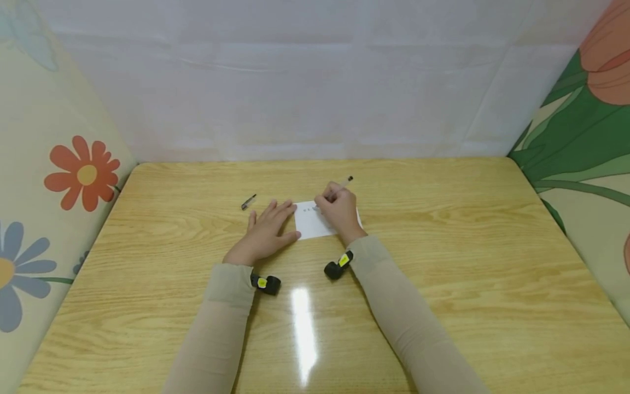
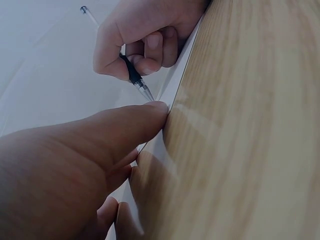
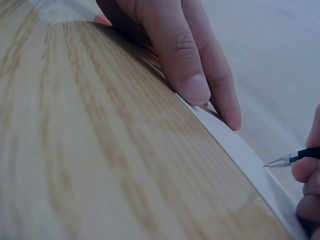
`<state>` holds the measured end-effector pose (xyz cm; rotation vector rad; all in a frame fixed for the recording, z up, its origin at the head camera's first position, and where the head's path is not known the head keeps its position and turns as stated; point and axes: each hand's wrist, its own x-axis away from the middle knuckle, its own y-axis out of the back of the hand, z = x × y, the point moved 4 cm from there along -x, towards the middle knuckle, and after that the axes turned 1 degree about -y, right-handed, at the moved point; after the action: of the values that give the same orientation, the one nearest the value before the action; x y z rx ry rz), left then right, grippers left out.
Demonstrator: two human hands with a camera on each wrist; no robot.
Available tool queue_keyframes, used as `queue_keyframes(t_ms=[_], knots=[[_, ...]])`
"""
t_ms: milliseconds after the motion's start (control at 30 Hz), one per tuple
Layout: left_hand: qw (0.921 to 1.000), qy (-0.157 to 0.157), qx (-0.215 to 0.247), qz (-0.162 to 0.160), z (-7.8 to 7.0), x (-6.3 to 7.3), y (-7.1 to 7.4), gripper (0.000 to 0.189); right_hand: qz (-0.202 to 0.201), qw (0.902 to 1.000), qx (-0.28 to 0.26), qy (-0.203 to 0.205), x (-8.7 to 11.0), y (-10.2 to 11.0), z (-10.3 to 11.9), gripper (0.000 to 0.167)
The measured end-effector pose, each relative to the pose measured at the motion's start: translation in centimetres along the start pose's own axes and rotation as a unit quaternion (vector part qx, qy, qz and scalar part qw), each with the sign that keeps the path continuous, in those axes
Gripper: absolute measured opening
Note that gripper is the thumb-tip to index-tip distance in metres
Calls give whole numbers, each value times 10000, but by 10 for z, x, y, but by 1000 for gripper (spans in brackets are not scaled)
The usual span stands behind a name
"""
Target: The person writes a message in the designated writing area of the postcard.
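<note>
Centre of the head view: a sheet of white paper (image 1: 312,224) lies on the wooden table (image 1: 458,230), with small dark marks towards its upper edge. The left hand (image 1: 266,232), fingers extended, rests at the paper's left edge, presumably to steady it. The right hand (image 1: 340,209) pinches a pen (image 2: 132,69) low on its barrel, probably for fine control. Left of centre, a pen cap (image 1: 249,202) lies near the left hand, apparently out of the pen's way.

The right hand (image 1: 340,211) hides part of the paper (image 1: 312,223).
</note>
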<state>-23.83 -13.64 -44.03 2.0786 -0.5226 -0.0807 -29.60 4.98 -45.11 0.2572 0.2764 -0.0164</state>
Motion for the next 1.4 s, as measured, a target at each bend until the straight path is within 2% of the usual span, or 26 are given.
queue_keyframes(t_ms=[600,1400], knots=[[10000,-1,31,49,-3,1,2,72,-203,9998,15,26,-1,1,-1,20],[10000,2,78,48,-3,2,1,72,-144,9999,75,53,0,1,0,22]])
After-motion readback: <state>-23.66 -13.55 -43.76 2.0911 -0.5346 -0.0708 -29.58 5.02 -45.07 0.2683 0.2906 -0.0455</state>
